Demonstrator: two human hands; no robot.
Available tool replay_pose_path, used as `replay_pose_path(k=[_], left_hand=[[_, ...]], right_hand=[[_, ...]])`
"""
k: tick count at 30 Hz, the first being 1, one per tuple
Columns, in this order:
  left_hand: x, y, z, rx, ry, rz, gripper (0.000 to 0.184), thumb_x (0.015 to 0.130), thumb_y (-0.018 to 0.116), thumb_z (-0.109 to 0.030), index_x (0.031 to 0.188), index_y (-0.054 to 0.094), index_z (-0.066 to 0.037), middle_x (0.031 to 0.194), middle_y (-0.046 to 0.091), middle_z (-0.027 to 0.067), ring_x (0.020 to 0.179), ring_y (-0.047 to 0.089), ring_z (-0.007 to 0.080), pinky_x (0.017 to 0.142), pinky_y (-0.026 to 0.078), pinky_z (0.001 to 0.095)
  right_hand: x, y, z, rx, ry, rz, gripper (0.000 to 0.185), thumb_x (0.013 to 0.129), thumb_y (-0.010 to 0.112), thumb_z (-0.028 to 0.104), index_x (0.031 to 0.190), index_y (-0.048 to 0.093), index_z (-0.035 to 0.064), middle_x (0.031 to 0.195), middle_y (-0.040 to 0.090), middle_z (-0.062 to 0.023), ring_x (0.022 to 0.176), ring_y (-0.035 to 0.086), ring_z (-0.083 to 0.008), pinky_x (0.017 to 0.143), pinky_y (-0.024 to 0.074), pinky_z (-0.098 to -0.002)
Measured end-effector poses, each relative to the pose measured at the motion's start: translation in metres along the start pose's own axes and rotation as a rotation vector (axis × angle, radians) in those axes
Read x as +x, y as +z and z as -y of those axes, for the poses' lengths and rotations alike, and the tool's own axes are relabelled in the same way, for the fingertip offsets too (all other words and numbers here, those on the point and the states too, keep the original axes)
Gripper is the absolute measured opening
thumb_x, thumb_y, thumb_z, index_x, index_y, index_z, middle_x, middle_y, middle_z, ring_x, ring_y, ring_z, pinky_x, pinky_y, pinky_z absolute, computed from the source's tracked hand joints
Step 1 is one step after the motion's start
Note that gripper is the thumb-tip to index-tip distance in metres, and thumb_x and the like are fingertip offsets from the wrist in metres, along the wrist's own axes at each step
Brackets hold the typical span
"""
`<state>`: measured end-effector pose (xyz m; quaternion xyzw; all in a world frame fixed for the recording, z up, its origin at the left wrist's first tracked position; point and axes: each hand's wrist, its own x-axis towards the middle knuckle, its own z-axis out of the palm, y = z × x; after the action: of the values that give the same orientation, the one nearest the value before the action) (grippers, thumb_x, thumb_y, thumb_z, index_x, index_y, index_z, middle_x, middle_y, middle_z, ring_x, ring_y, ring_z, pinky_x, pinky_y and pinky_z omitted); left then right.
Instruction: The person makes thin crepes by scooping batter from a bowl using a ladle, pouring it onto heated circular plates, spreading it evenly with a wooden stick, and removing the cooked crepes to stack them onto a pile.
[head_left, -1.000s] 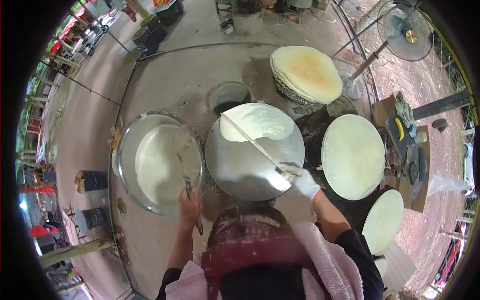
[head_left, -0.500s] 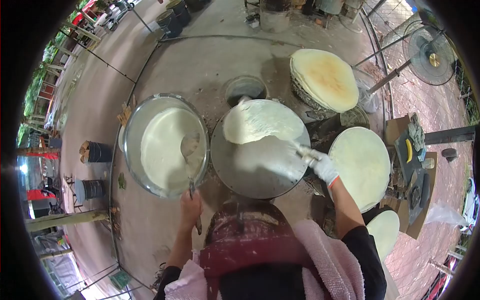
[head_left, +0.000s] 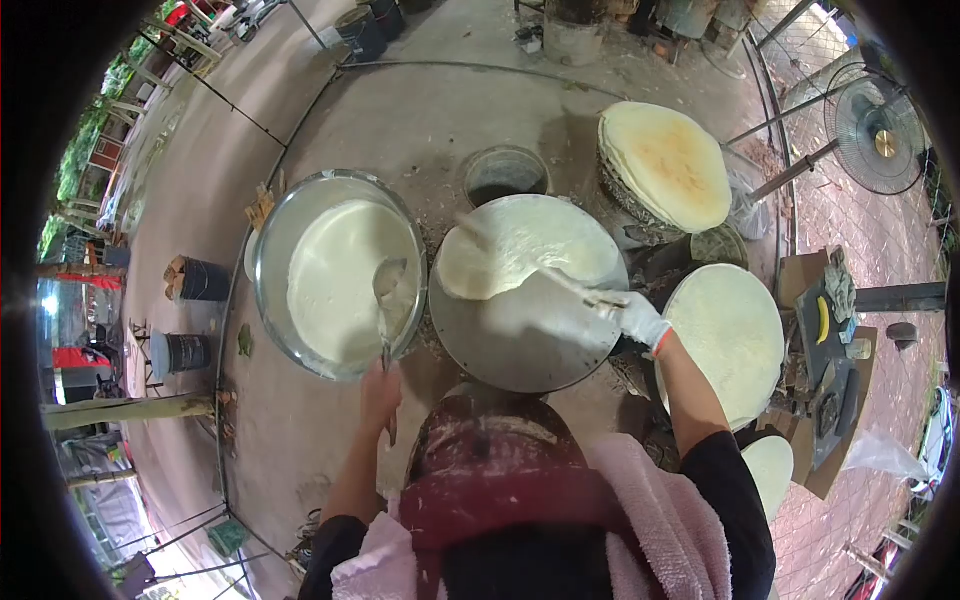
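My left hand (head_left: 381, 397) is bare and wrapped round the handle of a ladle (head_left: 389, 285), whose bowl is over pale batter (head_left: 335, 270) in a large metal basin (head_left: 268, 300). In a white glove, my right hand (head_left: 638, 318) grips a spreading stick (head_left: 570, 284); its far end is blurred by motion. The stick reaches across a round griddle (head_left: 520, 350). Wet batter (head_left: 545, 240) covers the griddle's far part, while its near part is bare metal.
A stack of browned flatbreads (head_left: 668, 165) stands at the back right. Right of the griddle lies a large pale round (head_left: 725, 345), with a smaller one (head_left: 770, 475) nearer. A fan (head_left: 880, 140) and a dark tray (head_left: 825, 360) are farther right; a bucket (head_left: 507, 175) sits behind.
The view has shifted. My right hand has swung the stick over the griddle, and the batter has changed outline. The ladle has moved lower toward the basin's right side, still in my left hand.
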<state>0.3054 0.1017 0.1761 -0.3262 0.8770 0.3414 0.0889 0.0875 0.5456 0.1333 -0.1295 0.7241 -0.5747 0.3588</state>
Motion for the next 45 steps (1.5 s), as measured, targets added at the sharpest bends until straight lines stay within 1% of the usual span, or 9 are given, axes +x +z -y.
replay_pose_path(k=[5, 12, 18, 25, 30, 35, 39, 42, 45], left_hand=[[0.025, 0.004, -0.019, 0.117, 0.253, -0.049, 0.026, 0.091, 0.053, -0.023, 0.1, 0.055, 0.002, 0.09, 0.061, 0.0282, 0.089, 0.058, 0.0476, 0.076, 0.045, 0.0531], [0.034, 0.008, -0.043, 0.39, 0.387, 0.034, 0.026, 0.09, 0.053, -0.021, 0.105, 0.05, 0.001, 0.088, 0.061, 0.0294, 0.084, 0.059, 0.0481, 0.071, 0.047, 0.0539], [-0.01, -0.011, 0.002, 0.769, 0.905, -0.122, 0.023, 0.093, 0.05, -0.024, 0.096, 0.049, -0.002, 0.073, 0.061, 0.0289, 0.071, 0.061, 0.0475, 0.062, 0.047, 0.0558], [-0.075, 0.018, 0.035, 0.459, 0.274, 0.424, 0.023, 0.093, 0.049, -0.025, 0.09, 0.051, -0.003, 0.076, 0.061, 0.0278, 0.076, 0.06, 0.0484, 0.064, 0.047, 0.0525], [-0.049, -0.054, 0.012, 0.032, 0.655, 0.471, 0.017, 0.092, 0.051, -0.017, 0.095, 0.054, 0.0, 0.072, 0.059, 0.0233, 0.071, 0.062, 0.0409, 0.064, 0.046, 0.0483], [-0.024, -0.114, 0.044, -0.179, 0.602, 0.065, 0.017, 0.093, 0.052, -0.016, 0.092, 0.056, 0.0, 0.07, 0.055, 0.0171, 0.058, 0.051, 0.0283, 0.058, 0.043, 0.0401], [0.008, -0.133, 0.109, -0.202, 0.703, -0.043, 0.014, 0.093, 0.053, -0.014, 0.09, 0.054, 0.0, 0.071, 0.054, 0.0112, 0.058, 0.051, 0.0191, 0.054, 0.041, 0.0347], [0.005, -0.146, 0.133, -0.49, 0.34, 0.183, 0.013, 0.095, 0.05, -0.013, 0.088, 0.05, -0.002, 0.068, 0.051, 0.0048, 0.056, 0.05, 0.0126, 0.049, 0.039, 0.0282], [-0.009, -0.157, 0.134, -0.745, 0.132, 0.317, 0.011, 0.095, 0.048, -0.012, 0.086, 0.046, -0.005, 0.056, 0.043, 0.0001, 0.04, 0.042, 0.0078, 0.035, 0.034, 0.0243]], right_hand=[[-0.038, 0.019, 0.027, 0.159, 0.328, 0.113, 0.036, 0.087, 0.069, 0.01, 0.123, 0.062, 0.0025, 0.112, 0.067, -0.0033, 0.1, 0.059, -0.011, 0.091, 0.047, -0.0264], [-0.026, -0.002, 0.0, -0.147, 0.03, -0.154, 0.034, 0.089, 0.065, 0.007, 0.122, 0.062, 0.0011, 0.114, 0.067, -0.0041, 0.104, 0.058, -0.0112, 0.093, 0.047, -0.0269], [-0.044, 0.027, 0.011, 0.042, 0.368, 0.156, 0.036, 0.089, 0.068, 0.017, 0.124, 0.063, 0.012, 0.082, 0.061, 0.0053, 0.06, 0.045, -0.004, 0.048, 0.0366, -0.0198], [-0.159, 0.126, -0.017, 0.679, 0.357, -0.147, 0.044, 0.087, 0.07, 0.019, 0.128, 0.058, 0.0099, 0.081, 0.059, 0.0027, 0.059, 0.048, -0.0064, 0.046, 0.0403, -0.0225], [-0.111, 0.249, 0.01, 1.026, 0.192, -0.18, 0.031, 0.091, 0.064, 0.028, 0.114, 0.059, 0.0078, 0.066, 0.05, 0.0007, 0.047, 0.043, -0.0092, 0.039, 0.0354, -0.0245], [0.03, 0.362, 0.061, 0.858, 0.249, -0.422, 0.025, 0.096, 0.054, 0.035, 0.102, 0.06, 0.0115, 0.066, 0.052, -0.0025, 0.047, 0.047, -0.0133, 0.042, 0.0383, -0.0273], [0.094, 0.409, 0.027, 0.108, 0.38, -0.842, 0.04, 0.093, 0.056, 0.039, 0.113, 0.062, 0.0037, 0.087, 0.067, -0.0109, 0.08, 0.061, -0.0221, 0.077, 0.048, -0.0333], [0.064, 0.413, 0.01, 0.02, 0.448, -1.071, 0.039, 0.094, 0.053, 0.041, 0.104, 0.061, 0.0048, 0.092, 0.066, -0.0222, 0.091, 0.061, -0.0404, 0.082, 0.0455, -0.0464], [0.024, 0.398, -0.021, 0.084, 0.462, -1.183, 0.038, 0.093, 0.054, 0.042, 0.101, 0.06, 0.005, 0.083, 0.066, -0.0178, 0.078, 0.064, -0.0334, 0.072, 0.0487, -0.0438]])
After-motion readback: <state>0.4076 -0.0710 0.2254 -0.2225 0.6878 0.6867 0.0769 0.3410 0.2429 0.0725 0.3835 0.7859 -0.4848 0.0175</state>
